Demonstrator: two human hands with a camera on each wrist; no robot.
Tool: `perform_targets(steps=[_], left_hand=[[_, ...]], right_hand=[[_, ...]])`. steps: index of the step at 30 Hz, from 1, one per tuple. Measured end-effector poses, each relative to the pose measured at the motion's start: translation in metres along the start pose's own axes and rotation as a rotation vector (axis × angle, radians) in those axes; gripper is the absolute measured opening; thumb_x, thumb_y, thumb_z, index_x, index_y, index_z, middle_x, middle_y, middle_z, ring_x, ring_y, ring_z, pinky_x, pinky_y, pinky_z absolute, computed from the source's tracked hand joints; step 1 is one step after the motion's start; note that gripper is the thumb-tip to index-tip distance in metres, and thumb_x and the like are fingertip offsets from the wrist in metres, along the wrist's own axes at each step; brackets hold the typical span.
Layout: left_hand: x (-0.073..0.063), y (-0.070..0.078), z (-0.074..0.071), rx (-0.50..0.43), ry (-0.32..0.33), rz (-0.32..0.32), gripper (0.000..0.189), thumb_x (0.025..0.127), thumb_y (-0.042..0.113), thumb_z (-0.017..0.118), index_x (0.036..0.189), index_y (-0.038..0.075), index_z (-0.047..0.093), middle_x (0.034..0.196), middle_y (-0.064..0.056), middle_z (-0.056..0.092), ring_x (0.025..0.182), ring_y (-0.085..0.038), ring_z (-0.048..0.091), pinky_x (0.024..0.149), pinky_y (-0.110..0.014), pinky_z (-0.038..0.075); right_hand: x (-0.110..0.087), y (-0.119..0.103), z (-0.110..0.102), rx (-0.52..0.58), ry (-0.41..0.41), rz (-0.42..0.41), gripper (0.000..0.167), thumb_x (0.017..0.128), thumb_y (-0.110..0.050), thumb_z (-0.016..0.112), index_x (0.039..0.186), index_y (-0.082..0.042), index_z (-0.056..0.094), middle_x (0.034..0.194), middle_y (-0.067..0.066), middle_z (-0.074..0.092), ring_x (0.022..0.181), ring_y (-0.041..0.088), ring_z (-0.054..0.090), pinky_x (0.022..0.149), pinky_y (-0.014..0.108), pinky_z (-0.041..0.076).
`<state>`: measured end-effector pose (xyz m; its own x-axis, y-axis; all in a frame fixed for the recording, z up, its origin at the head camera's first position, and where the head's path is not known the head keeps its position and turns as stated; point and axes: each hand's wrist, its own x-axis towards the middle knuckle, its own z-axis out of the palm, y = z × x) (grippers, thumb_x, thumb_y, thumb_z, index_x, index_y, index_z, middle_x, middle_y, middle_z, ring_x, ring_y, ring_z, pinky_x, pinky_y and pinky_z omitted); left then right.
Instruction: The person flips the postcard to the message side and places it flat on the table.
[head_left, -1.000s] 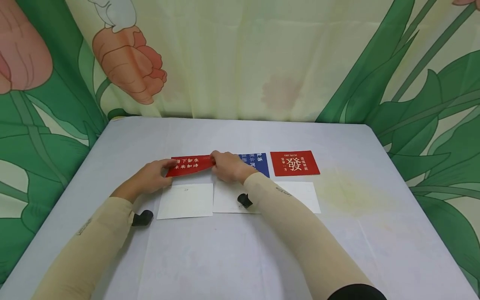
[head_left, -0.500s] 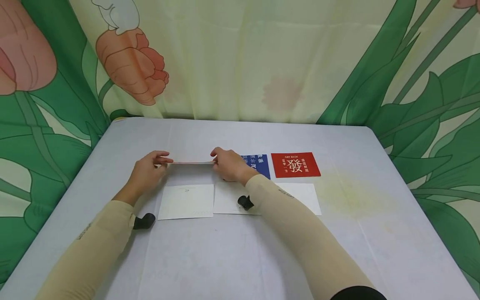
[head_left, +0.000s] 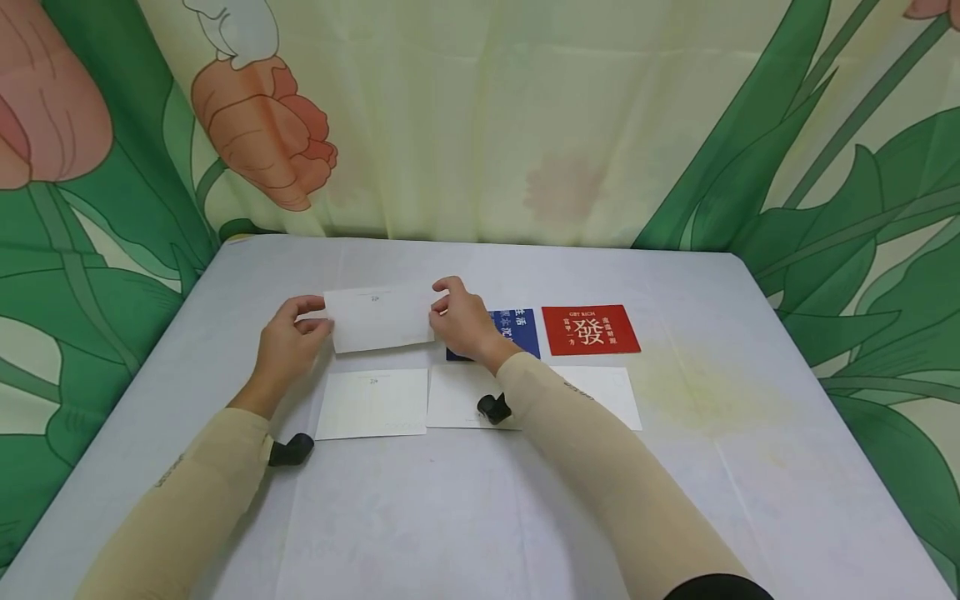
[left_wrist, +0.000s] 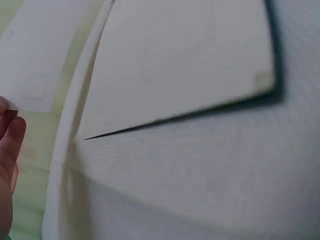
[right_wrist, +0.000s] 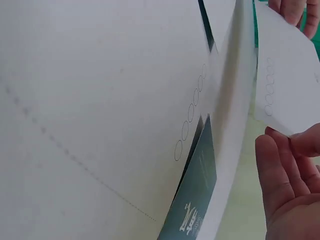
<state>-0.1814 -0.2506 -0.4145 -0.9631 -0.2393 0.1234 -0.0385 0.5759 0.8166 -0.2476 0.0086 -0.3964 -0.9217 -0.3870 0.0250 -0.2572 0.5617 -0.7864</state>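
A postcard [head_left: 378,321] is held up at the back left of the table, its white back facing me. My left hand [head_left: 288,346] pinches its left edge, and my right hand [head_left: 457,321] holds the right edge. In the right wrist view the right thumb and fingers [right_wrist: 275,165] grip a corner of the postcard [right_wrist: 282,75], near a row of printed ovals. The left hand [left_wrist: 9,150] shows only in part in the left wrist view. A blue postcard [head_left: 517,329] lies partly behind my right hand, beside a red postcard [head_left: 591,330] with white characters.
A white-backed postcard [head_left: 372,404] lies in the front row at left. More white cards [head_left: 603,396] lie to its right, partly covered by my right forearm. The white-covered table [head_left: 712,500] meets a patterned curtain [head_left: 480,125] at the back.
The held postcard showed its red printed face, then was seen edge-on, and now shows its white back. Both hands have risen slightly while turning it over.
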Motion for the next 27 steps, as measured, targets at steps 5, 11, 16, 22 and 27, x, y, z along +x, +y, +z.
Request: perform_targets(steps=[5, 11, 16, 22, 27], left_hand=[[-0.001, -0.004, 0.002, 0.038, -0.011, 0.002, 0.045, 0.099, 0.012, 0.06, 0.141, 0.003, 0.05, 0.121, -0.017, 0.06, 0.109, -0.031, 0.063, 0.085, -0.022, 0.052], [0.002, -0.003, 0.0, 0.077, -0.128, 0.003, 0.062, 0.098, 0.012, 0.06, 0.155, 0.005, 0.035, 0.124, -0.02, 0.054, 0.109, -0.034, 0.057, 0.081, -0.028, 0.049], [0.002, -0.003, 0.003, 0.144, -0.171, -0.004, 0.064, 0.099, 0.012, 0.059, 0.156, 0.002, 0.031, 0.122, -0.02, 0.049, 0.106, -0.032, 0.051, 0.088, -0.04, 0.047], [0.0, -0.004, 0.005, 0.177, -0.191, 0.014, 0.063, 0.099, 0.012, 0.059, 0.154, -0.003, 0.032, 0.12, -0.02, 0.049, 0.105, -0.032, 0.05, 0.089, -0.043, 0.047], [-0.002, -0.007, 0.005, 0.178, -0.194, 0.02, 0.054, 0.099, 0.013, 0.057, 0.149, -0.003, 0.041, 0.125, -0.021, 0.052, 0.111, -0.036, 0.053, 0.095, -0.049, 0.048]], right_hand=[[0.0, -0.001, 0.001, 0.003, 0.028, 0.001, 0.036, 0.099, -0.011, 0.057, 0.133, -0.005, 0.049, 0.108, 0.006, 0.068, 0.094, 0.02, 0.064, 0.082, 0.032, 0.052], [0.0, -0.004, 0.001, -0.046, 0.006, -0.026, 0.026, 0.099, -0.011, 0.06, 0.124, -0.004, 0.06, 0.112, 0.007, 0.066, 0.1, 0.02, 0.06, 0.086, 0.028, 0.051], [0.0, -0.005, 0.004, -0.102, -0.043, -0.02, 0.031, 0.099, -0.012, 0.06, 0.128, -0.002, 0.063, 0.121, 0.01, 0.065, 0.111, 0.022, 0.059, 0.096, 0.031, 0.049], [-0.001, -0.003, 0.008, -0.142, -0.077, 0.026, 0.039, 0.098, -0.012, 0.062, 0.135, -0.001, 0.061, 0.131, 0.012, 0.061, 0.123, 0.023, 0.055, 0.104, 0.034, 0.045], [-0.001, -0.001, 0.012, -0.144, -0.096, 0.054, 0.041, 0.098, -0.011, 0.062, 0.137, -0.001, 0.059, 0.133, 0.012, 0.06, 0.119, 0.021, 0.054, 0.105, 0.033, 0.044]])
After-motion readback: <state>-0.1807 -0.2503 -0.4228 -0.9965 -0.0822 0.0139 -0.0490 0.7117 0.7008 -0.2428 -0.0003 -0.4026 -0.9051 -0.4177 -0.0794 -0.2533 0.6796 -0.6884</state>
